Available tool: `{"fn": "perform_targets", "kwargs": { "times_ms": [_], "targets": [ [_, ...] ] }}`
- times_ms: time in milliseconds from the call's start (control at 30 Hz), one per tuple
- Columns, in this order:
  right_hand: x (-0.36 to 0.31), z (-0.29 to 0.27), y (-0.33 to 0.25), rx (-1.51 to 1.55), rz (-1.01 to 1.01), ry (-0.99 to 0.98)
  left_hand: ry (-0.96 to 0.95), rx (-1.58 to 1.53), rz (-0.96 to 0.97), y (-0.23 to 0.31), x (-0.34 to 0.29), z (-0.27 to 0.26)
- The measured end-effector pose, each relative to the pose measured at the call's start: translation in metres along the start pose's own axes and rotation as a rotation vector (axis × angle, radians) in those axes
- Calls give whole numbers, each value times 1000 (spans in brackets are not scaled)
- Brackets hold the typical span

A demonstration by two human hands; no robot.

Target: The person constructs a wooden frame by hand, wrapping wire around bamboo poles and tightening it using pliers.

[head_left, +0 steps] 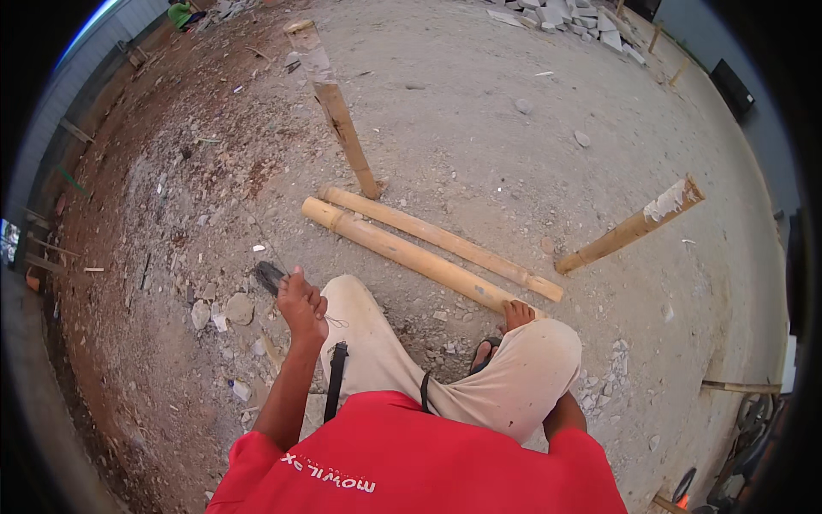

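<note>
My left hand (301, 306) is closed, raised beside my left knee, around a thin wire (337, 322). A small bent loop of the wire shows by the wrist. A dark rounded object (271, 277) is just behind this hand; its kind is unclear. My right hand (518, 315) curls over the near right end of a thick bamboo pole (411, 254), partly hidden by my right knee. Just beyond it, a second, thinner bamboo pole (445, 243) lies nearly parallel on the ground.
Two bamboo posts stand upright beyond the poles, one at left (347, 137) and one at right (629, 230). Loose stones (239, 309) lie left of my knee. A rubble pile (574, 19) is at the far right. Another person (181, 14) is at the far left.
</note>
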State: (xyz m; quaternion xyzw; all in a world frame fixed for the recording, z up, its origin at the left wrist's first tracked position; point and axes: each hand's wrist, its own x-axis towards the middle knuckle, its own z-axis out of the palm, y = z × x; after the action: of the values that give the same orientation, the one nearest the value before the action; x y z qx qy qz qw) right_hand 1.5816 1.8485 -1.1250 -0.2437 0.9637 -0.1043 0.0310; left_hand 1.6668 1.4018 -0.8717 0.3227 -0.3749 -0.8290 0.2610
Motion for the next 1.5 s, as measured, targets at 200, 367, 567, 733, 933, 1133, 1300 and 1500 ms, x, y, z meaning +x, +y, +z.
{"fn": "perform_targets", "kwargs": {
  "times_ms": [200,367,567,733,933,1133,1300,1500],
  "targets": [
    [36,1,7,-178,24,-117,110,-41,82,4,-12,-28],
    [40,-43,-10,-181,-44,-202,140,-55,44,-17,-20,-29],
    [28,-148,-16,424,94,-306,124,-87,105,-35,-13,-11],
    [0,-247,35,320,82,-152,-247,-9,328,-33,-34,42],
    [-1,-415,21,322,-32,213,-693,310,591,15,-64,138],
    [36,-560,83,219,21,663,-882,473,914,38,-90,237],
    [170,-610,69,119,-3,615,-832,719,1086,53,-57,309],
    [240,-534,11,-305,-39,522,-582,883,1279,18,10,343]
  ]
}}
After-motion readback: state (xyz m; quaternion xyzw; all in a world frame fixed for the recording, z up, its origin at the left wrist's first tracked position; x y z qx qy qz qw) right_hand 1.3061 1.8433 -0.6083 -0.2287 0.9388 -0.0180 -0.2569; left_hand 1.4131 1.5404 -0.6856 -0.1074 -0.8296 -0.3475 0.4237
